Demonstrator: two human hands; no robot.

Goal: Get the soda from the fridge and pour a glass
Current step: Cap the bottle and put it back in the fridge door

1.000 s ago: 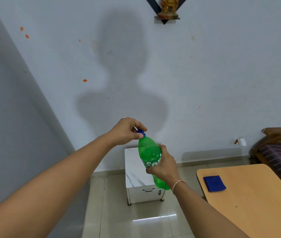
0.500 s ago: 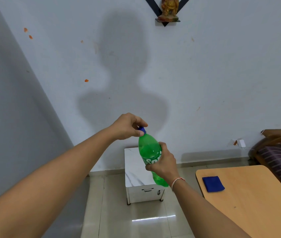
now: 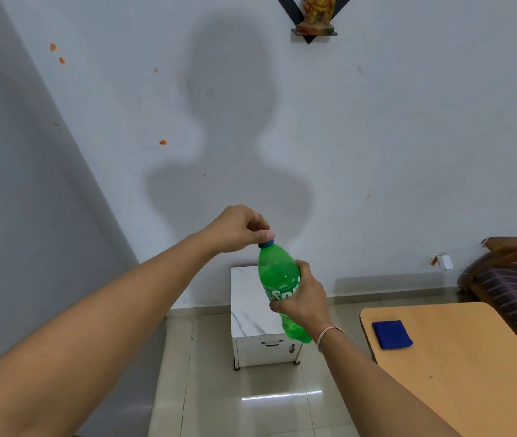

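Observation:
A green soda bottle [image 3: 277, 272] with white lettering is held in the air in front of me, tilted slightly with its neck to the upper left. My right hand [image 3: 303, 299] wraps around its middle, over the label. My left hand [image 3: 240, 228] pinches the blue cap [image 3: 266, 244] at the top with thumb and fingers. No glass and no fridge are in view.
A small white marble-topped cabinet [image 3: 249, 305] stands against the wall below the bottle. A wooden table [image 3: 459, 367] at the lower right carries a blue cloth [image 3: 391, 334]. A bed [image 3: 516, 285] is at the far right. A figurine shelf [image 3: 314, 28] hangs high on the wall.
Both hands and the bottle have risen slightly and shifted a little right. My left fingers have turned on the cap, covering more of it.

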